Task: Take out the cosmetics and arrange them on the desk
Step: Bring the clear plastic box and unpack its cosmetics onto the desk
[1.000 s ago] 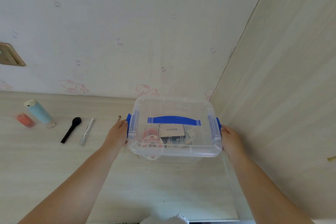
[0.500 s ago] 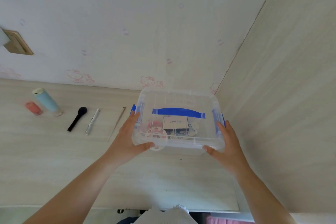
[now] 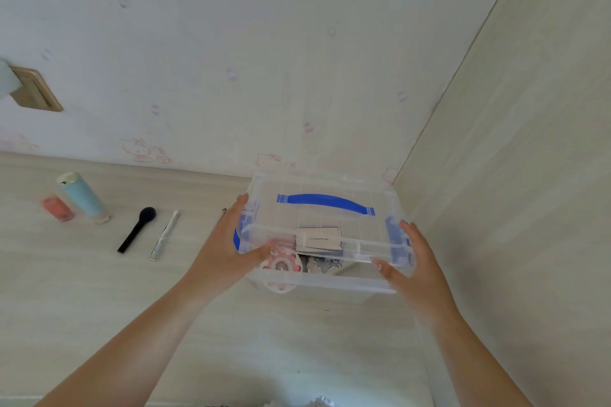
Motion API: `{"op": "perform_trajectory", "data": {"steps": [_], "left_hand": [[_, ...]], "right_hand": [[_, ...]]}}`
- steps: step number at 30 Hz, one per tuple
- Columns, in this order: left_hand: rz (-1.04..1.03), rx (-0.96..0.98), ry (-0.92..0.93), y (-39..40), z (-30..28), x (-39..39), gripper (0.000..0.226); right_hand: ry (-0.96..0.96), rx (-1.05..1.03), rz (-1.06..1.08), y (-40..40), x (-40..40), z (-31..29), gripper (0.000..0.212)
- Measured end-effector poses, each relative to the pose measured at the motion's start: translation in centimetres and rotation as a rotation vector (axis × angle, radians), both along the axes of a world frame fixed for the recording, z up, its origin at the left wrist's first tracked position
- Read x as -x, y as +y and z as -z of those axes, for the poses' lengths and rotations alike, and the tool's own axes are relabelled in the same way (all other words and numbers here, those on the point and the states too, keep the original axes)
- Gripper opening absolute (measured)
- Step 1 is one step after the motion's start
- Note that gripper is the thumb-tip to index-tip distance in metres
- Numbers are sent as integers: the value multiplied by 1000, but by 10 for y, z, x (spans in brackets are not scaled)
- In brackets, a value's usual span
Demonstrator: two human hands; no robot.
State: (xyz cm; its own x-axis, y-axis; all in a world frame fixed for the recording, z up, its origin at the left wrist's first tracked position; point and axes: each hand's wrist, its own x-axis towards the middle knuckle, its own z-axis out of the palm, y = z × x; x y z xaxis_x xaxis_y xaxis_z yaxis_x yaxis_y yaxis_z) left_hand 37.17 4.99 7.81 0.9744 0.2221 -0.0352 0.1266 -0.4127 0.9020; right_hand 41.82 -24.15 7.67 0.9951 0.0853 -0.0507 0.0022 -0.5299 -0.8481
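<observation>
Both blue side latches are now released, and the lid (image 3: 325, 208) has come up off the clear box (image 3: 330, 282) at its near edge. The left hand (image 3: 228, 248) and right hand (image 3: 410, 261) each pinch a lid end. Cosmetics (image 3: 318, 238) remain inside, others already lie on the tabletop (image 3: 82, 291); unpacking can resume.

- The scene is lit softly and evenly, with a cool, slightly washed-out cast; no light source is seen.
- Only faint, diffuse shadows are cast on the desk (image 3: 99, 291) beneath the clear box (image 3: 330, 284).
- Straight lines are bowed by the wide-angle lens, most strongly toward the edges.
- Fine detail is softened throughout, and mild smearing is seen at the corners.
</observation>
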Motion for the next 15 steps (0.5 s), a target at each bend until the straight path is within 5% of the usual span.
{"op": "perform_trajectory", "data": {"steps": [9,13,15], "left_hand": [[-156,151,-20,10,-18,-64,77],[-185,180,-6,16,-24,-88,83],[-191,186,-24,18,-28,-99,68]], "right_hand": [[47,-150,133,24,-53,-27,63],[86,-205,154,33,-84,-31,70],[108,-249,169,35,-97,-31,76]]}}
